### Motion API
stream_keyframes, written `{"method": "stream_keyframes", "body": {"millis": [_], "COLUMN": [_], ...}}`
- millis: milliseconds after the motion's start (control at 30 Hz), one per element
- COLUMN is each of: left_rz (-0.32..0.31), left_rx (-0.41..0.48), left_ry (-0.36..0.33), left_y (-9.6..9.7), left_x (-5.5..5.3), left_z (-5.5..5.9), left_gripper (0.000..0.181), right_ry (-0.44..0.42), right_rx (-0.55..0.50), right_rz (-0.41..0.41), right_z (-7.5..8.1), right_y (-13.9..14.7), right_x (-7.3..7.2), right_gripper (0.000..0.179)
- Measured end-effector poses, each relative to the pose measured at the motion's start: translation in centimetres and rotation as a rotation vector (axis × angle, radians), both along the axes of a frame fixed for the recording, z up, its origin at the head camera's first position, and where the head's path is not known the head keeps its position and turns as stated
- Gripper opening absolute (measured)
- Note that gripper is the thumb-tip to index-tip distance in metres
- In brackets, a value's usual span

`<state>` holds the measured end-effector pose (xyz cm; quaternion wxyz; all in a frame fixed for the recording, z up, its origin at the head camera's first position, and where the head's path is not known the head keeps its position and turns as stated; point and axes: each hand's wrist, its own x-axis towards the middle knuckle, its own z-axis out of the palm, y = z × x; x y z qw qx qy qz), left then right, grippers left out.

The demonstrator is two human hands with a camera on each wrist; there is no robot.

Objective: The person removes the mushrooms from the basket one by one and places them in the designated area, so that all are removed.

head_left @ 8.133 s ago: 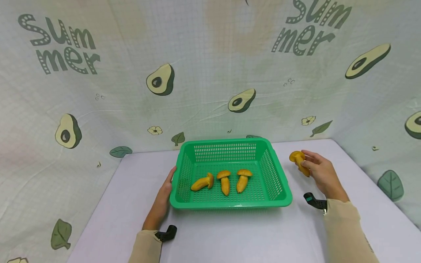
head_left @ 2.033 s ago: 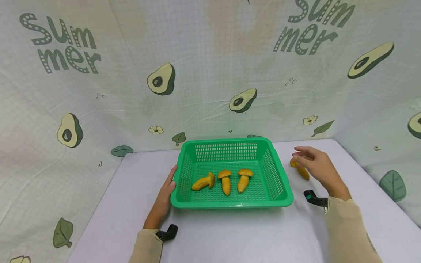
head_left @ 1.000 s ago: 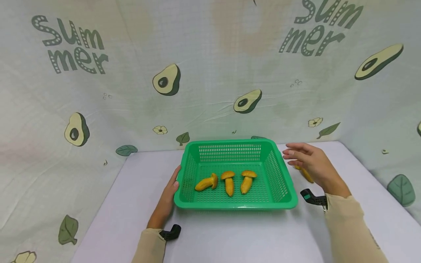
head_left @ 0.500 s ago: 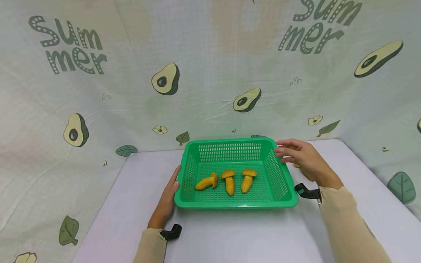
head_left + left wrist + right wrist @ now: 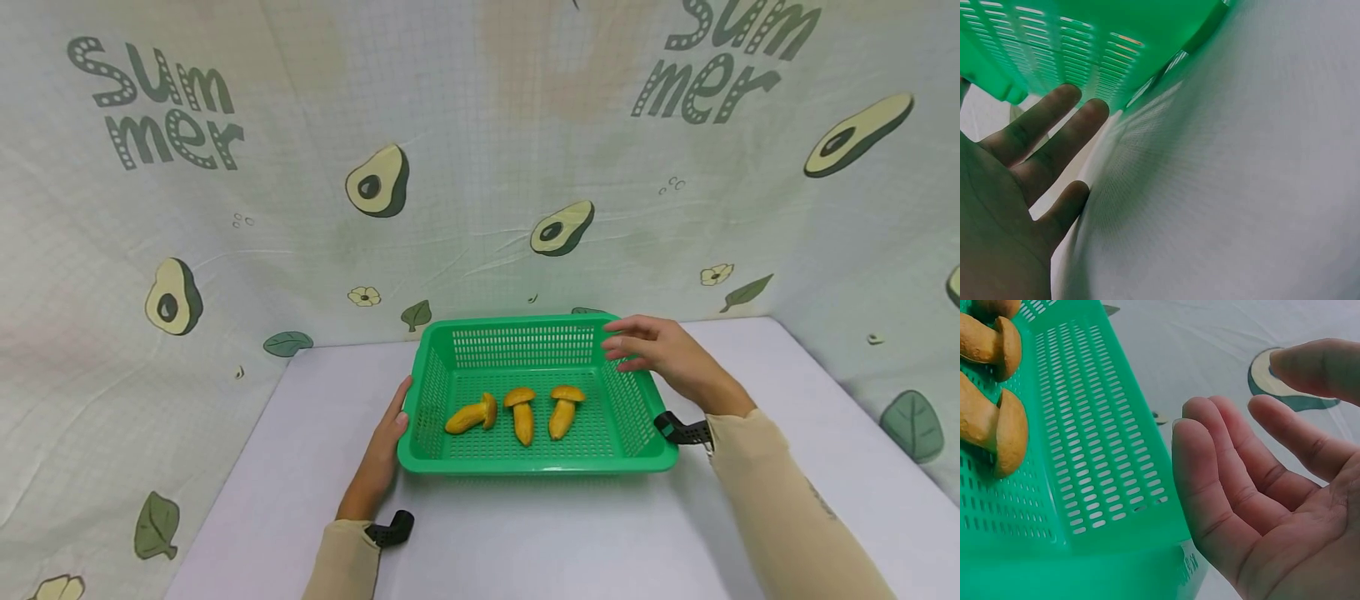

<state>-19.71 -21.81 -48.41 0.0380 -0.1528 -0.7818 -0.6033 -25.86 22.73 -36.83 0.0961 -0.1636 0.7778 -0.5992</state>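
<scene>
A green plastic basket (image 5: 536, 467) stands on the white tabletop. Three yellow-brown mushrooms lie in it: the left mushroom (image 5: 472, 415) on its side with the cap to the right, the middle mushroom (image 5: 522, 417) and right mushroom (image 5: 564, 412) with caps toward the back. My left hand (image 5: 381, 450) is at the basket's left side; in the left wrist view its straight fingers (image 5: 1063, 137) reach to the slotted wall. My right hand (image 5: 671, 358), holding nothing, hovers at the right rim with relaxed fingers. A fourth mushroom, seen earlier right of the basket, is hidden behind it.
A pale cloth (image 5: 465, 125) printed with avocados, leaves and lettering hangs behind the table and at both sides. Black wrist cameras are worn on both arms, the left camera (image 5: 393, 530) near the table and the right camera (image 5: 678, 428) overlapping the basket's front right corner.
Eight seconds ago my right hand held a mushroom right of the basket. It has let it go there and moved left over the right rim. The left hand stays at the basket.
</scene>
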Motion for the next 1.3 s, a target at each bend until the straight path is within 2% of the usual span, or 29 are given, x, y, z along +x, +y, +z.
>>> {"method": "stream_keyframes", "body": {"millis": [367, 700, 1033, 1300], "left_rz": [0.004, -0.006, -0.007, 0.000], "left_rx": [-0.013, -0.001, 0.002, -0.014], "left_ry": [-0.003, 0.007, 0.005, -0.002], "left_y": [-0.2, -0.1, -0.1, -0.1], "left_x": [-0.1, 0.0, 0.0, 0.1], "left_z": [-0.3, -0.2, -0.1, -0.1], "left_gripper": [0.052, 0.053, 0.053, 0.052], "right_ry": [-0.022, -0.043, -0.101, -0.115], "right_rx": [0.033, 0.049, 0.102, 0.152], "right_rz": [0.017, 0.039, 0.070, 0.053], "right_z": [0.2, -0.2, -0.8, -1.4], "right_y": [-1.6, -2.9, -4.3, -5.1], "right_x": [-1.1, -2.0, -2.5, -2.7], "right_gripper": [0.046, 0.046, 0.042, 0.046]}}
